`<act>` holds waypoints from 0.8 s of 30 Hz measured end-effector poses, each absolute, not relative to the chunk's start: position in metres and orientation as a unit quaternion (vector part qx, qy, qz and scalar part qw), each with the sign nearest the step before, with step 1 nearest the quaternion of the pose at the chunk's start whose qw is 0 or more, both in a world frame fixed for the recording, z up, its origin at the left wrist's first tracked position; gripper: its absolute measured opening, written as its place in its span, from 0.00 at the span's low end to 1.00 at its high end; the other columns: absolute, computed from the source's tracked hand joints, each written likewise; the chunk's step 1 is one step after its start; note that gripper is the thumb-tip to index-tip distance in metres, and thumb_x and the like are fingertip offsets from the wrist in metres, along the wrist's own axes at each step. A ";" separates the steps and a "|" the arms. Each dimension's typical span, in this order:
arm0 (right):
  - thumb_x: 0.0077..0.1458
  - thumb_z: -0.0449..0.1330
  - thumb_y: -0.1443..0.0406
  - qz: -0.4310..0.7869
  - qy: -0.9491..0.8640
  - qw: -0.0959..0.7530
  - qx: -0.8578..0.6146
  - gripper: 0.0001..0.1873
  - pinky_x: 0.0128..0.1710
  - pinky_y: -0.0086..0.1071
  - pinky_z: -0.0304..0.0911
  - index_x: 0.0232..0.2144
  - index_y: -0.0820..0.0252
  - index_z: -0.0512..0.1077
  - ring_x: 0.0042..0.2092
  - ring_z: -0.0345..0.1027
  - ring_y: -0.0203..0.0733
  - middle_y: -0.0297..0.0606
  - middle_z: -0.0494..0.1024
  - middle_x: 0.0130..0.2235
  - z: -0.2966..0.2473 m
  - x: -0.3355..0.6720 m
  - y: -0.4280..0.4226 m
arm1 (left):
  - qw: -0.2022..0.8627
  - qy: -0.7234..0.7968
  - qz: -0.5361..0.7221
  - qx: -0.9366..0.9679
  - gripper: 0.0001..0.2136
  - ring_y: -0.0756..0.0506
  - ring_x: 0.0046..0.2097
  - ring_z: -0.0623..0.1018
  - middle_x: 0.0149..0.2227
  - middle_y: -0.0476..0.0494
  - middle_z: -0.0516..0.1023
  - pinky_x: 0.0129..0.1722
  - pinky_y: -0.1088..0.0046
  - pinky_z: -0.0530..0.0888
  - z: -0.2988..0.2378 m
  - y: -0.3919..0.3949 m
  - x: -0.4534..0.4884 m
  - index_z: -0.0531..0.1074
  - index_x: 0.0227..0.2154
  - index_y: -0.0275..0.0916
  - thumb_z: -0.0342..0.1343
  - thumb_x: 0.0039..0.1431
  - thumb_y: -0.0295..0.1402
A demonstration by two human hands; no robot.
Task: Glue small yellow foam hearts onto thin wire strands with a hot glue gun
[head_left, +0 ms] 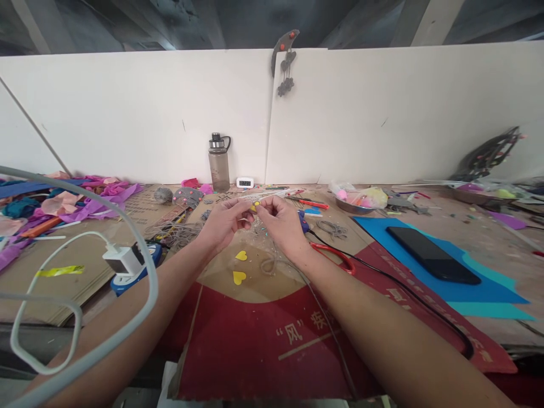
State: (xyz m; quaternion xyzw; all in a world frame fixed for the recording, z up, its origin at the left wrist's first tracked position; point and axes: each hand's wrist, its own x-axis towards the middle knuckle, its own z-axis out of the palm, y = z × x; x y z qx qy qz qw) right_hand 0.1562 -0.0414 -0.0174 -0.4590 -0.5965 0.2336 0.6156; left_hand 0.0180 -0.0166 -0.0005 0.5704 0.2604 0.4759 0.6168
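My left hand (225, 225) and my right hand (281, 222) meet above the cardboard, their fingertips pinched together on a small yellow piece (255, 206). Its full shape is hidden by the fingers. Below them two yellow hearts (241, 256) lie flat on the red and brown cardboard (246, 340), one nearer to me than the other. A grey string (272, 263) loops over the cardboard under my right hand. Just beyond my right wrist shows part of a blue tool (303, 222) with a black cord; my hand partly covers it.
Red scissor-like handles (340, 258) lie right of my right forearm. A black phone (431, 255) rests on blue sheets (488, 292). A bottle (220, 167) and small clock (245, 182) stand at the white wall. A white cable (144, 249) arches across the left foreground.
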 end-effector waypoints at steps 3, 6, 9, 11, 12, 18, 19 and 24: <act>0.49 0.57 0.59 0.239 -0.585 0.624 -0.459 0.08 0.27 0.28 0.52 0.25 0.58 0.67 0.25 0.55 0.33 0.27 0.65 0.23 -0.018 0.157 -0.040 | 0.636 0.237 0.469 0.565 0.10 0.51 0.29 0.71 0.29 0.45 0.75 0.26 0.75 0.66 0.000 -0.016 0.018 0.75 0.27 0.34 0.61 0.50 0.38; 0.48 0.57 0.60 0.240 -0.581 0.622 -0.467 0.07 0.26 0.28 0.51 0.25 0.58 0.67 0.25 0.53 0.32 0.27 0.63 0.22 -0.017 0.157 -0.040 | 0.613 0.250 0.476 0.579 0.10 0.52 0.27 0.70 0.25 0.46 0.73 0.26 0.75 0.66 -0.002 -0.017 0.019 0.75 0.25 0.35 0.63 0.49 0.38; 0.48 0.57 0.61 0.237 -0.588 0.612 -0.472 0.07 0.26 0.28 0.51 0.24 0.58 0.66 0.25 0.52 0.32 0.26 0.62 0.22 -0.017 0.156 -0.042 | 0.577 0.283 0.485 0.592 0.10 0.53 0.24 0.68 0.21 0.49 0.71 0.25 0.75 0.65 -0.003 -0.017 0.020 0.74 0.23 0.35 0.64 0.47 0.37; 0.50 0.57 0.59 0.238 -0.602 0.606 -0.463 0.08 0.27 0.28 0.52 0.26 0.59 0.67 0.25 0.53 0.33 0.26 0.63 0.22 -0.018 0.156 -0.042 | 0.562 0.300 0.489 0.596 0.10 0.53 0.23 0.67 0.20 0.49 0.70 0.24 0.76 0.64 -0.003 -0.016 0.020 0.73 0.22 0.35 0.64 0.46 0.38; 0.50 0.56 0.59 0.242 -0.610 0.602 -0.456 0.09 0.28 0.28 0.53 0.28 0.59 0.68 0.26 0.54 0.33 0.27 0.64 0.23 -0.019 0.156 -0.042 | 0.556 0.307 0.493 0.595 0.11 0.54 0.23 0.67 0.20 0.50 0.69 0.24 0.76 0.63 -0.003 -0.015 0.019 0.73 0.21 0.36 0.64 0.46 0.38; 0.52 0.55 0.58 0.247 -0.656 0.548 -0.456 0.10 0.31 0.29 0.56 0.32 0.59 0.70 0.29 0.60 0.35 0.29 0.68 0.26 -0.021 0.162 -0.041 | 0.505 0.341 0.563 0.558 0.13 0.55 0.21 0.65 0.21 0.51 0.67 0.16 0.80 0.54 -0.004 0.004 0.006 0.71 0.22 0.36 0.66 0.43 0.39; 0.52 0.54 0.58 0.247 -0.664 0.538 -0.456 0.11 0.31 0.29 0.56 0.29 0.59 0.70 0.29 0.59 0.35 0.29 0.68 0.26 -0.020 0.163 -0.040 | 0.498 0.341 0.571 0.556 0.12 0.56 0.21 0.65 0.21 0.50 0.68 0.16 0.80 0.53 -0.006 0.008 0.003 0.71 0.23 0.36 0.65 0.44 0.39; 0.50 0.57 0.56 0.280 -0.663 0.512 -0.468 0.12 0.26 0.28 0.52 0.25 0.59 0.71 0.25 0.55 0.33 0.28 0.64 0.22 -0.019 0.169 -0.037 | 0.476 0.353 0.601 0.536 0.11 0.56 0.19 0.64 0.20 0.50 0.69 0.15 0.80 0.53 -0.013 0.021 -0.005 0.70 0.22 0.35 0.63 0.44 0.38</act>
